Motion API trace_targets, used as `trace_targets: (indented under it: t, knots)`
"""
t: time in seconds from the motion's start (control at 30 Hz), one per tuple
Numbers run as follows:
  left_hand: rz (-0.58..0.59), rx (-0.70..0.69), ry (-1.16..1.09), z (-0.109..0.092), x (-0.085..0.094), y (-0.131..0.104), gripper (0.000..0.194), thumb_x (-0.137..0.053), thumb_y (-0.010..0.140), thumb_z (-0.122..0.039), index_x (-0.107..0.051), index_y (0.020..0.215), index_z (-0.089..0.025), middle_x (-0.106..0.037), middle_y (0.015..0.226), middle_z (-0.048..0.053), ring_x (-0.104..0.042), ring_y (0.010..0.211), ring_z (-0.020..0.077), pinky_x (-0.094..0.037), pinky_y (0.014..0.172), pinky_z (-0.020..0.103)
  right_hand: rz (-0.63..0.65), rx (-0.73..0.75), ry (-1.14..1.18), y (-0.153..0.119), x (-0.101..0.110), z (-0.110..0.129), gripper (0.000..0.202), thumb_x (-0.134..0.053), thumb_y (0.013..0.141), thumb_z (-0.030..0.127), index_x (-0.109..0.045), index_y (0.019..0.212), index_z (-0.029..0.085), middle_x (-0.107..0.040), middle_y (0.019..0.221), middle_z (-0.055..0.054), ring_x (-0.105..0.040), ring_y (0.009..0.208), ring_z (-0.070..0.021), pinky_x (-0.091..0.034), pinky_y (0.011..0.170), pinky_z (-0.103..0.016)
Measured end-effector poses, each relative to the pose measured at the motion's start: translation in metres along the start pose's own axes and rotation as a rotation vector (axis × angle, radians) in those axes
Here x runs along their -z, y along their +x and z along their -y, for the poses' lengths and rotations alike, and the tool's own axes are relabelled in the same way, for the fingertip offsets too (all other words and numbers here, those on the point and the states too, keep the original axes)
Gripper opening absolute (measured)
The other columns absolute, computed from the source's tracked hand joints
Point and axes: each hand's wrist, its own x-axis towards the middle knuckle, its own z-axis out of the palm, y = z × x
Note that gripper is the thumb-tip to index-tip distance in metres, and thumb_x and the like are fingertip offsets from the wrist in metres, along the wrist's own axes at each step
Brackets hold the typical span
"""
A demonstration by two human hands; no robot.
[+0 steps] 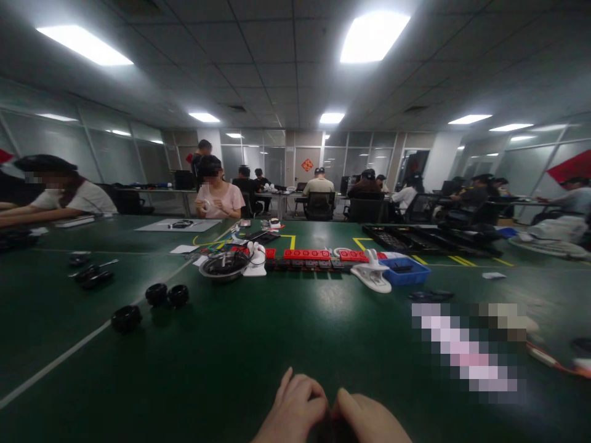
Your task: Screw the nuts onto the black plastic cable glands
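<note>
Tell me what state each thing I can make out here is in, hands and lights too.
Left hand: fingers bent; grip hidden
Right hand: curled close beside the left; grip hidden
Bowl: dark things inside
Blue bin: open-topped, something dark inside
Red pieces: lined up in a row
Ceiling lights: lit

Three black round parts [157, 295] at left — blue bin [407, 279] beside white stand [372, 278] — lit ceiling panels [375, 35] overhead.
</note>
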Motion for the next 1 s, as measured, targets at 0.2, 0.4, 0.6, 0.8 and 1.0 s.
trace_targets:
  t: [0.2,0.4,0.6,0.8,1.0]
  knots:
    - [0.075,0.013,0.011,-0.013,0.012,-0.001,0.024,-0.060,0.063,-0.038,-0.054,0.082,-0.023,-0.051,0.095,0.002,-0.046,0.096,0.0204,-0.013,0.100,0.054,-0.009,-0.005,0.126,-0.004,0.000,0.002,0.022,-0.053,0.066,0.037,-0.046,0.074,0.018,-0.059,0.069,-0.005,-0.052,0.059,-0.0152,-0.037,0.052,-0.023]
    - [0.125,0.029,0.047,-0.013,0.010,0.002,0.024,-0.058,0.060,-0.033,-0.053,0.080,-0.021,-0.050,0.097,0.004,-0.045,0.096,0.0223,-0.013,0.098,0.056,-0.084,0.043,0.171,-0.003,-0.004,0.001,0.024,-0.051,0.065,0.039,-0.046,0.074,0.018,-0.057,0.066,-0.004,-0.050,0.056,-0.0144,-0.037,0.051,-0.023]
    - [0.113,0.029,0.029,-0.015,0.013,0.001,0.028,-0.058,0.056,-0.024,-0.054,0.084,-0.022,-0.050,0.099,0.003,-0.044,0.098,0.0217,-0.012,0.100,0.053,-0.083,0.047,0.129,-0.004,0.008,0.010,0.018,-0.055,0.061,0.029,-0.048,0.073,0.018,-0.058,0.064,-0.002,-0.049,0.055,-0.0134,-0.035,0.051,-0.022]
    - [0.071,0.029,0.004,-0.027,0.016,-0.004,0.029,-0.056,0.057,-0.022,-0.054,0.086,-0.021,-0.051,0.097,0.003,-0.046,0.097,0.0209,-0.015,0.100,0.049,-0.056,0.009,0.090,-0.007,0.016,0.017,0.016,-0.053,0.065,0.031,-0.048,0.072,0.018,-0.056,0.066,0.000,-0.050,0.057,-0.0125,-0.035,0.051,-0.021]
    - [0.010,0.026,0.009,-0.032,0.016,-0.008,0.028,-0.062,0.059,-0.027,-0.054,0.085,-0.020,-0.053,0.095,0.002,-0.048,0.095,0.0199,-0.018,0.100,0.046,-0.070,0.024,0.099,-0.009,0.018,0.018,0.018,-0.053,0.066,0.033,-0.048,0.074,0.018,-0.055,0.066,0.001,-0.049,0.058,-0.0119,-0.035,0.053,-0.021]
